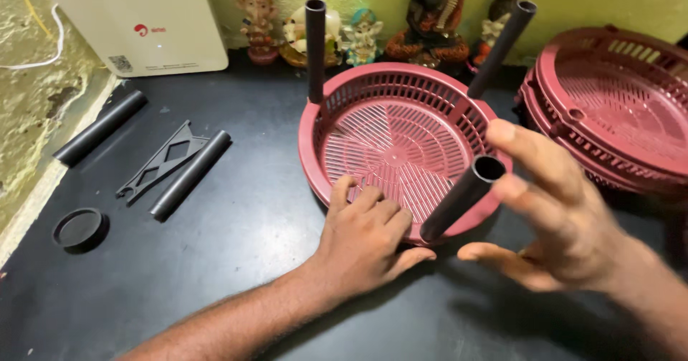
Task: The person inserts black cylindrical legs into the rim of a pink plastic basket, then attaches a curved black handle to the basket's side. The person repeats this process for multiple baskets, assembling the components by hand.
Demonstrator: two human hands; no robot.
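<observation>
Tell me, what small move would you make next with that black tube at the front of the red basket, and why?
Probably close the right hand on the front black tube and push it upright. It leans in the red basket rim, while the back-left tube stands straight. The right hand's fingers are spread open beside the tube's top, and the left hand lies flat on the basket, steadying it.

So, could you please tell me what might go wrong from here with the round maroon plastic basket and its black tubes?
The nearest black plastic tube leans outward beside the open right hand, so it may slip from the round maroon plastic basket. The left hand only presses the rim; the basket might tilt.
</observation>
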